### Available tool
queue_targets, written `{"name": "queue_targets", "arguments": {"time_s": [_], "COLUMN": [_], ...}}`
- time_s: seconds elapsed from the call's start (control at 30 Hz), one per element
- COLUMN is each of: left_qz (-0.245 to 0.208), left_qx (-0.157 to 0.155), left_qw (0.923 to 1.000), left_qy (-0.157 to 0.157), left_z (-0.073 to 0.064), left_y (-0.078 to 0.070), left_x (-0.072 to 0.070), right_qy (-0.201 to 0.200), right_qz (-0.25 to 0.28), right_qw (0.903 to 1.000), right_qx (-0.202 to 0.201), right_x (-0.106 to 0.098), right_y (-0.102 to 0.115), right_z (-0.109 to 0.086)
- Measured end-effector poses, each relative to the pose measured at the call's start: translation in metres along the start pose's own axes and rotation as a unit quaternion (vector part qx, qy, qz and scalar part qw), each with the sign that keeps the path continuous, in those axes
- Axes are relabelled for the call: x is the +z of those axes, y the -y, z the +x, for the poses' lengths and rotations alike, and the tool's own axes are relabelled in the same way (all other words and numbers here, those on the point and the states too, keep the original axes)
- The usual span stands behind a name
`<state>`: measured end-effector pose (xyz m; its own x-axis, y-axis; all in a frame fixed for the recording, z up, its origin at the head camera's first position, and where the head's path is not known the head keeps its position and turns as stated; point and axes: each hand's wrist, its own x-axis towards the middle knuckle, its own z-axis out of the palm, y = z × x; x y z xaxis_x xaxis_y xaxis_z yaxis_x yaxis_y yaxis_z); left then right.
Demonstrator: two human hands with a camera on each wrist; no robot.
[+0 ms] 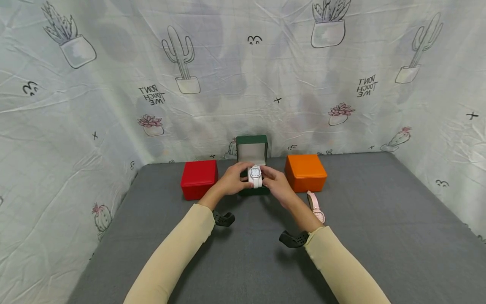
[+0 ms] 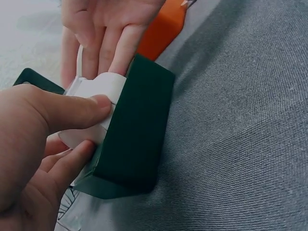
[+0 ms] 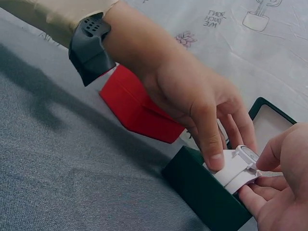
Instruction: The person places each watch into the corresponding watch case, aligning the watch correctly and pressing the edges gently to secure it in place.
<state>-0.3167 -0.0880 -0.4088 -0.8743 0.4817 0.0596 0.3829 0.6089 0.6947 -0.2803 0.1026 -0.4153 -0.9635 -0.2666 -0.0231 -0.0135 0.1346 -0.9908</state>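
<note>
A white wristwatch [image 1: 255, 172] with a squarish face sits at the open green watch box [image 2: 139, 130], its white band [image 3: 236, 171] curving over the box's front rim. From the left side, my left hand [image 1: 230, 179] grips the watch, thumb on the band and fingers behind it. My right hand [image 1: 280, 188] is at the watch's right side, where a thin loose piece of white strap [image 2: 80, 60] stands between its thumb and fingers. The box's raised lid [image 1: 252, 139] shows a pale lining. What fills the box is mostly hidden by the hands.
A closed red box [image 1: 199, 179] stands left of the green one, and a closed orange box [image 1: 305, 173] stands right. Near my right forearm lies a pink wristwatch [image 1: 314, 204]. Behind the grey tabletop [image 1: 250, 261] hangs a printed cloth [image 1: 228, 63].
</note>
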Motion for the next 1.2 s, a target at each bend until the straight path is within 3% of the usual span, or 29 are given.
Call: {"name": "queue_targets", "arguments": {"time_s": [0.17, 0.4, 0.57, 0.73, 1.2], "left_qz": [0.006, 0.026, 0.029, 0.049, 0.083], "left_qx": [-0.011, -0.007, -0.017, -0.008, -0.030], "left_qw": [0.9999, 0.9996, 0.9994, 0.9987, 0.9957], "left_qy": [0.012, 0.009, -0.003, 0.002, 0.028], "left_z": [0.002, 0.004, 0.004, 0.005, 0.006], "left_y": [0.000, -0.001, -0.001, 0.000, -0.006], "left_x": [0.000, 0.002, 0.002, 0.003, 0.003], "right_qy": [-0.027, -0.109, -0.072, -0.037, -0.041], "right_qz": [-0.015, -0.055, -0.087, -0.091, -0.141], "right_qw": [0.9994, 0.9916, 0.9933, 0.9951, 0.9890], "right_qx": [-0.017, -0.042, -0.024, -0.003, 0.021], "right_x": [-0.001, -0.008, -0.010, -0.009, -0.007], "right_y": [-0.002, -0.012, -0.018, -0.022, -0.027], "right_z": [-0.001, -0.002, -0.003, -0.001, 0.006]}}
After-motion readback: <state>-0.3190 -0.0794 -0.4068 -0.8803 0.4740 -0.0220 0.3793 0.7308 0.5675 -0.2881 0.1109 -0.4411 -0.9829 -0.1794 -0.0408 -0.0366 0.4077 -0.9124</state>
